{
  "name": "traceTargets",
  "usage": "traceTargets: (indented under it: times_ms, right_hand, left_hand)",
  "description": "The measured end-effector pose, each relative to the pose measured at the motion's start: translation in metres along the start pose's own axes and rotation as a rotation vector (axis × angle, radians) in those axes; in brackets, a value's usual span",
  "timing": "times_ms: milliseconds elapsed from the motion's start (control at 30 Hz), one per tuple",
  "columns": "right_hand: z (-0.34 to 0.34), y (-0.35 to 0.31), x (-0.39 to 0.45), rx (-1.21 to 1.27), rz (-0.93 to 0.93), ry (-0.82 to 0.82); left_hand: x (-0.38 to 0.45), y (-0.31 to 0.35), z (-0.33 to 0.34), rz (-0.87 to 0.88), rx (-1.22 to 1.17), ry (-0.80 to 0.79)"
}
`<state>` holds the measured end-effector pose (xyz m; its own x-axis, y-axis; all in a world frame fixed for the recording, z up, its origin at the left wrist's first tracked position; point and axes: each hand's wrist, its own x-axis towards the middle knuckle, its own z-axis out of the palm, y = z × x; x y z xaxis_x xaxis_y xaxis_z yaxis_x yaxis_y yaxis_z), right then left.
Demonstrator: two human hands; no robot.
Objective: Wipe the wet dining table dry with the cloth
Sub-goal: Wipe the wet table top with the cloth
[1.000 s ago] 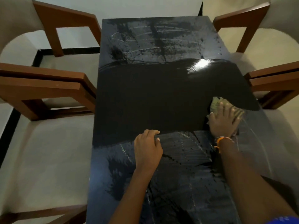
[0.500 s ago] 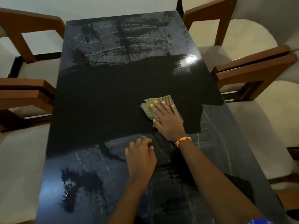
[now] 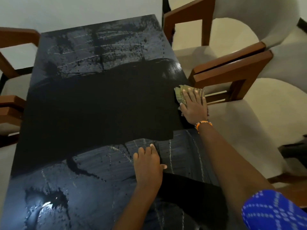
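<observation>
The black glossy dining table [image 3: 93, 110] fills the middle of the head view, with grey wet streaks across its far end and its near end and a dark band between. A folded greenish cloth [image 3: 180, 94] lies at the table's right edge. My right hand [image 3: 194, 105] presses flat on the cloth with straight fingers; an orange band circles that wrist. My left hand [image 3: 147, 165] rests on the near wet part of the table, fingers slightly bent, holding nothing.
Wooden armchairs with cream cushions stand close on the right [image 3: 232, 68] and on the left [image 3: 10, 103]. A bright light glare sits on the near left corner of the table [image 3: 44, 205]. A white wall lies beyond the far end.
My right hand slid the cloth from the table's middle out to its right edge. My left hand stayed resting on the near part. The view swung to the right.
</observation>
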<state>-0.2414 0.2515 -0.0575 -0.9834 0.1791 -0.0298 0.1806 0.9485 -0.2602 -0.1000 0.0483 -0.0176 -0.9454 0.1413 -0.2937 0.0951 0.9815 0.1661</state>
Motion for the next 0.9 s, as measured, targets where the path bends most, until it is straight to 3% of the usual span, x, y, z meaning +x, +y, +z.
traceTargets:
  times_ms: [267, 500, 667, 900]
  right_hand:
    - [-0.005, 0.019, -0.051, 0.068, -0.069, -0.025]
    - [0.006, 0.017, -0.113, 0.01, 0.014, 0.008]
    - [0.019, -0.037, -0.112, -0.015, -0.003, -0.005]
    - [0.057, -0.171, -0.121, -0.017, -0.162, -0.05]
  left_hand:
    - [0.001, 0.007, -0.001, -0.007, 0.091, -0.025]
    - [0.002, -0.004, 0.002, 0.024, 0.015, 0.025]
    - [-0.006, -0.038, -0.004, -0.044, -0.135, 0.035]
    - [-0.027, -0.14, -0.018, -0.174, -0.183, 0.081]
